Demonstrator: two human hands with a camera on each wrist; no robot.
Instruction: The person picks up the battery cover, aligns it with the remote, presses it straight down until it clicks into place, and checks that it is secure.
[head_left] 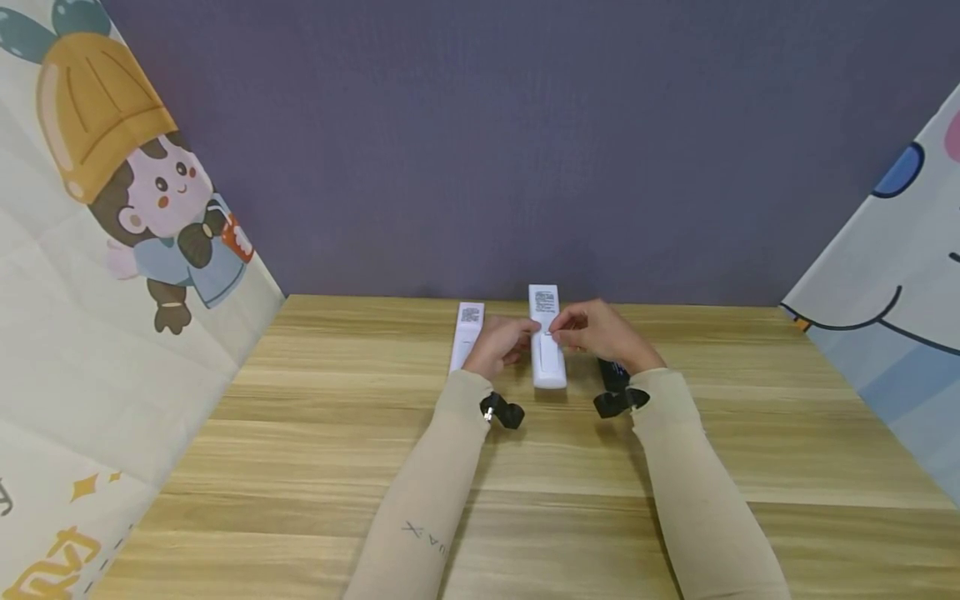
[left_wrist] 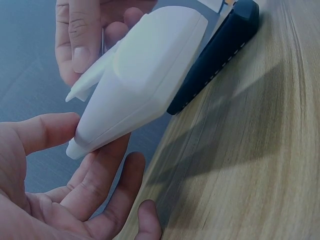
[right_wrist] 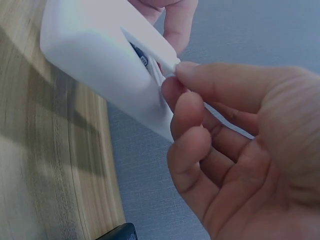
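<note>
In the head view, near the far edge of the desk [head_left: 555, 508], my left hand [head_left: 498, 343] grips the raised white remote [head_left: 548, 348]; my right hand [head_left: 600, 333] pinches its cover. The left wrist view shows me holding one side only, so tugging could twist it loose. In the right wrist view, the cover [right_wrist: 150, 37] is tilted up; over-prying might crack it.

wood-grain table [head_left: 300, 467] | purple-grey backdrop [head_left: 480, 150] – behind | cartoon sheet [head_left: 75, 350] – left | second sheet [head_left: 892, 292], right

Black object [head_left: 613, 375] partly behind right hand [head_left: 603, 331]
</note>
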